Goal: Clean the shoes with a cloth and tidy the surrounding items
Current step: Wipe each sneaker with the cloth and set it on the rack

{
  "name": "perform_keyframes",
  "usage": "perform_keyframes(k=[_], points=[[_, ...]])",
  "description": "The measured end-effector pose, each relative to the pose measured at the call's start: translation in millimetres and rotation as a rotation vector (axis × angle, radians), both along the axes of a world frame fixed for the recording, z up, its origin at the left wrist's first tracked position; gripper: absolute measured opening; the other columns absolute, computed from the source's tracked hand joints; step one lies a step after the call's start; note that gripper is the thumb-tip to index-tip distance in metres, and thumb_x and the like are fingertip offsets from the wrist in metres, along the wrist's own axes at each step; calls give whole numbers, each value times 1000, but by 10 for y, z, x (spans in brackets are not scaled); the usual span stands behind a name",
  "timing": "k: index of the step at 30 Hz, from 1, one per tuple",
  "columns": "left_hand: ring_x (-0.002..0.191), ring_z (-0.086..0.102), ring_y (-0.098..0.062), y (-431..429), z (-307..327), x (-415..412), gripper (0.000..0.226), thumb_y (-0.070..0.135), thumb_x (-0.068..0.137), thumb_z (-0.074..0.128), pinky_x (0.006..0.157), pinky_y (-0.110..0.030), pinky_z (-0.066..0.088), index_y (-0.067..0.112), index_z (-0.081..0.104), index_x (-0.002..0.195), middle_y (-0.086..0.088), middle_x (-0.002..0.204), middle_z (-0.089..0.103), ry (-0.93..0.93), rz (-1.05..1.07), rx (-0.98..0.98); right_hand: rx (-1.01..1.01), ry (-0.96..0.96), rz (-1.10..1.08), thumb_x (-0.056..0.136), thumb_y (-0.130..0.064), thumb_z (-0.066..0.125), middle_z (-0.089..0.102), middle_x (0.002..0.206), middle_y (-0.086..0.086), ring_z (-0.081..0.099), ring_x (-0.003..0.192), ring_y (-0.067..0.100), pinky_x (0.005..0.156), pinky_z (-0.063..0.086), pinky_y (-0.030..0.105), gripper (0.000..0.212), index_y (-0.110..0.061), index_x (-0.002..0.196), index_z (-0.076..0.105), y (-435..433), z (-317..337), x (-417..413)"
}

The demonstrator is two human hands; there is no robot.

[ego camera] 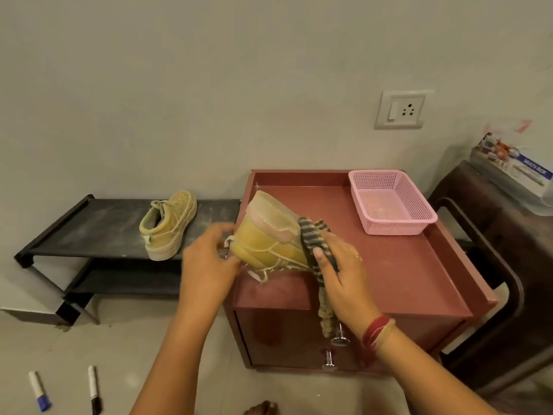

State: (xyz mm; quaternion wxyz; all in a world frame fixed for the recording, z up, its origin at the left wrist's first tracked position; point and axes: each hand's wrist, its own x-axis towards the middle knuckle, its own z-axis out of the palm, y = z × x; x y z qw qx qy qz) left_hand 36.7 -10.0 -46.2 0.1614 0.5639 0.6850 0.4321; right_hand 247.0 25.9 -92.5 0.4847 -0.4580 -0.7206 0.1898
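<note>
Over the red cabinet (404, 265), left hand (206, 262) grips the tan shoe (266, 235), right hand (344, 271) holds striped cloth (314, 235); box (514, 172) reads "MULTI-BOX".

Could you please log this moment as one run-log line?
step: wiping shoe | left hand: holds tan suede shoe | right hand: grips striped grey cloth against it | surface: red-brown cabinet top | other tan shoe: on black rack

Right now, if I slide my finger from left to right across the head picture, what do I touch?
Blue-tipped marker → black-tipped marker → shoe on the rack → left hand → tipped-up shoe → striped cloth → pink basket → printed box. The right hand overlaps the cloth, so I skip it.
</note>
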Motion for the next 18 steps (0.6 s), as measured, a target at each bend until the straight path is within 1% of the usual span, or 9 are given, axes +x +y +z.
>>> perform_keyframes(k=[2, 5, 6, 7, 8, 9, 11, 14, 18], points=[[82, 71, -15, 26, -18, 18, 47, 2, 73, 64, 74, -39, 60, 33, 64, 108, -3, 98, 72, -212, -54, -131, 2, -1, -1, 95, -43, 36, 53, 128, -15, 45, 120, 1, 104, 37, 37, 37, -36, 129, 47, -98, -37, -19], [71, 71, -25, 20, 165, 97, 32, -1, 90, 45, 67, -35, 61, 21, 62, 105, -12, 89, 70, -669, -22, -239, 5, -58, 7, 95, -43, 36, 46, 133, -19, 37, 124, -6, 109, 32, 38, 40, -35, 133, 44, -146, -38, 15], [74, 69, -26, 25, 183, 110, 21, 12, 96, 44, 66, -36, 60, 21, 61, 104, -12, 94, 69, -753, 1, -245, 10, -98, 24, 95, -43, 35, 46, 135, -18, 38, 125, -4, 110, 31, 36, 42, -32, 134, 47, -147, -23, 34], [83, 67, -26, 29, 216, 160, 23, 35, 95, 47, 68, -37, 59, 22, 60, 109, -10, 101, 67, -800, 11, -268, 24, -154, 47, 95, -43, 36, 47, 137, -17, 39, 126, -2, 110, 30, 32, 43, -30, 134, 48, -152, -26, 46], [93, 65, -25, 30, 219, 210, 49, 61, 84, 53, 71, -39, 59, 24, 57, 116, -6, 109, 65, -765, -2, -302, 41, -200, 74, 94, -43, 36, 47, 137, -18, 41, 126, -1, 109, 29, 27, 43, -31, 134, 48, -164, -35, 46], [99, 64, -23, 30, 235, 267, 78, 77, 65, 60, 72, -40, 59, 25, 53, 123, -3, 113, 64, -716, 18, -314, 38, -209, 107, 94, -43, 38, 49, 135, -19, 42, 124, -3, 107, 29, 22, 41, -34, 132, 49, -177, -40, 44], [100, 66, -19, 43, 259, 341, 106, 79, 40, 73, 75, -40, 59, 23, 51, 127, -1, 115, 65, -689, 75, -253, -53, -29, 154, 93, -40, 44, 58, 121, -24, 51, 113, -4, 96, 37, 16, 30, -39, 120, 55, -189, 10, 60], [113, 58, -16, 55, 359, 406, 117, 73, 38, 80, 95, -41, 51, 25, 43, 138, 2, 129, 56, -557, 65, -111, -158, 378, 67, 94, -29, 50, 70, 94, -20, 63, 91, 2, 80, 47, 21, 15, -34, 99, 63, -113, 258, 226], [128, 42, -12, 19, 511, 534, 118, 53, 49, 89, 105, -38, 41, 32, 27, 146, 9, 138, 42, -221, -26, 81, -75, 474, 22, 94, -29, 47, 67, 99, -24, 61, 101, -1, 87, 47, 20, 18, -36, 104, 60, -146, 786, 516]])
